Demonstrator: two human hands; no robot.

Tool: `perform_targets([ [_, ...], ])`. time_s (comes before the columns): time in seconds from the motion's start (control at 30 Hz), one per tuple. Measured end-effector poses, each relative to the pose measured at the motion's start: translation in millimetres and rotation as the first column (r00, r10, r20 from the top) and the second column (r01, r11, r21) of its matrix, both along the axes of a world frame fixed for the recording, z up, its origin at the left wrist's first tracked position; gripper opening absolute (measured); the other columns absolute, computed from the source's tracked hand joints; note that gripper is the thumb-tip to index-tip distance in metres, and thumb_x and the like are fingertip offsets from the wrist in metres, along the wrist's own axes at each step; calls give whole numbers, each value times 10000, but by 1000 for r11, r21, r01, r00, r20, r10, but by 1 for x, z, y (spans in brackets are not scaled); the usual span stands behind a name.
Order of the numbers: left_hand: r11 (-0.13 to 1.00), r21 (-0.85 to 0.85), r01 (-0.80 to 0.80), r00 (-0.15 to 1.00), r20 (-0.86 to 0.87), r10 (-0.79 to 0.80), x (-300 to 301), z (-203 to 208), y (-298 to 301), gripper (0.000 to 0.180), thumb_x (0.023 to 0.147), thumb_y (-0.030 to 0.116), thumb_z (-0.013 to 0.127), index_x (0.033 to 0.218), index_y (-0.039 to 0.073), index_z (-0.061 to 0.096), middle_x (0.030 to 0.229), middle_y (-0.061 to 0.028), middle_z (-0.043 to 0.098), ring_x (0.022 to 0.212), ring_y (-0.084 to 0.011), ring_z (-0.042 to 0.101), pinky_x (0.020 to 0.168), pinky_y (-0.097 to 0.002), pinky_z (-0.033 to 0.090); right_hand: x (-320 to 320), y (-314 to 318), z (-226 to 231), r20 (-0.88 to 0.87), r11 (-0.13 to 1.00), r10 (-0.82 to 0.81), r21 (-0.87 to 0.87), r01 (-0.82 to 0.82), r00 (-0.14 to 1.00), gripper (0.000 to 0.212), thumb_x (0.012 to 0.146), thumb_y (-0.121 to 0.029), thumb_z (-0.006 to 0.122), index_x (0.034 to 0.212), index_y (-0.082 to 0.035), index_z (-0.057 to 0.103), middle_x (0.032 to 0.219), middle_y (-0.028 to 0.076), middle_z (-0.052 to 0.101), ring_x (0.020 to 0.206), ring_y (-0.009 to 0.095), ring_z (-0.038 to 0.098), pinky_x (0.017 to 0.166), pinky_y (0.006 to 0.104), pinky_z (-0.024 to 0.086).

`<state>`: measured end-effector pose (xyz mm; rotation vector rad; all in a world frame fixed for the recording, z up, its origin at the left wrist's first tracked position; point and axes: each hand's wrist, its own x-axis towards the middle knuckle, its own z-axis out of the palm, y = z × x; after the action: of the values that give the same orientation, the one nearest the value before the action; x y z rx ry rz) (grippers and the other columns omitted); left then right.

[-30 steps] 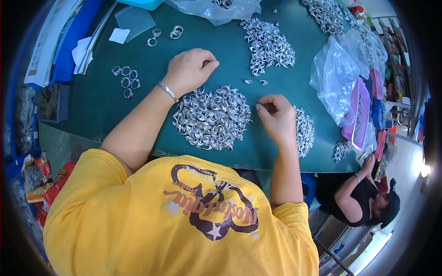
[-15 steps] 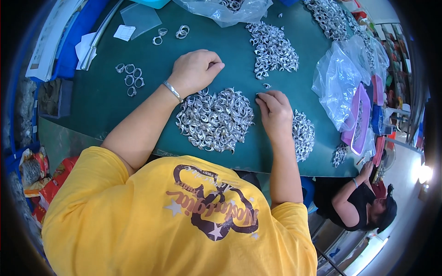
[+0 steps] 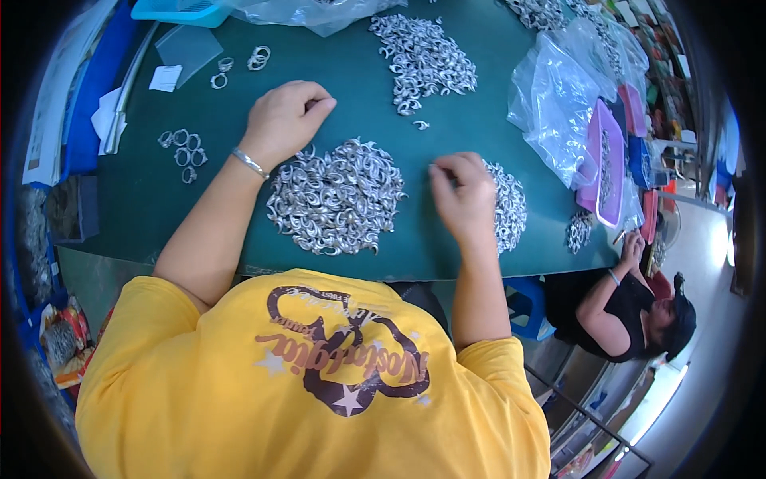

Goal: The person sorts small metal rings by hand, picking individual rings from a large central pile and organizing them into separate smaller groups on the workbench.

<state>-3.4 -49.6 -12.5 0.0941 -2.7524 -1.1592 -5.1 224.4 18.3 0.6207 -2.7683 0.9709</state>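
Note:
My left hand (image 3: 281,121) is closed, its fingers curled under; whatever it may hold is hidden. It rests over the green table, just beyond a large round heap of silver-coloured, crescent-shaped metal pieces (image 3: 339,199). To the right of that heap is my right hand (image 3: 467,195), slightly blurred, with thumb and forefinger drawn together; anything between the tips is too small to make out. Partly behind this hand lies a smaller heap of similar pieces (image 3: 511,209). Farther off, a third heap (image 3: 423,60) spreads out, with a single crescent piece (image 3: 421,125) lying apart at its near end.
Several metal rings (image 3: 185,148) lie at the left, near a white paper slip (image 3: 165,78). Clear plastic bags (image 3: 550,112) and a purple tray (image 3: 609,203) stand at the right. A co-worker in black (image 3: 610,319) sits beyond the table's right end.
The whole view has shifted, so the table's contents sit farther left and higher. Relative to the heaps, my right hand has drawn back to the right, away from the single piece. The left stays closed.

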Motion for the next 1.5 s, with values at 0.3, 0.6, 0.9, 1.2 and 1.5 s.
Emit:
perform_targets([
  [0.3,1000,27,-2,999,44,1,-1,5,8,171,862,240,647,873,75,692,846,-68,655,765,-244,642,672,-337,491,-13,47,31,-83,969,-186,150,196,979,67,772,-26,680,833,1,685,821,153,634,752,329,621,682,392,505],
  [0.6,999,38,0,999,42,-1,0,5,5,166,864,240,639,869,83,693,843,-64,654,768,-247,644,675,-340,493,-32,-22,-24,-169,998,42,62,-31,985,93,763,-13,684,856,-8,678,854,138,629,800,339,612,711,409,508],
  [0.9,999,40,0,999,52,-2,0,7,7,168,864,240,636,867,82,691,853,-74,654,777,-259,646,676,-351,498,-32,-17,-17,-178,994,93,-36,-101,980,126,783,-9,674,909,2,673,926,165,642,809,344,623,713,395,516],
  [1.2,999,50,-1,999,34,-1,1,4,5,161,858,246,642,863,94,694,851,-70,658,788,-263,646,692,-355,503,-11,-30,5,322,961,214,-238,-140,922,137,751,5,681,887,1,668,867,147,652,672,306,618,608,358,521],
  [1.5,999,49,-4,999,35,3,-1,6,7,149,853,232,646,858,91,694,851,-70,659,786,-262,648,694,-352,507,-60,-48,-14,-196,940,336,124,-317,921,180,751,10,648,923,-30,683,1007,111,638,938,325,578,816,398,491],
])
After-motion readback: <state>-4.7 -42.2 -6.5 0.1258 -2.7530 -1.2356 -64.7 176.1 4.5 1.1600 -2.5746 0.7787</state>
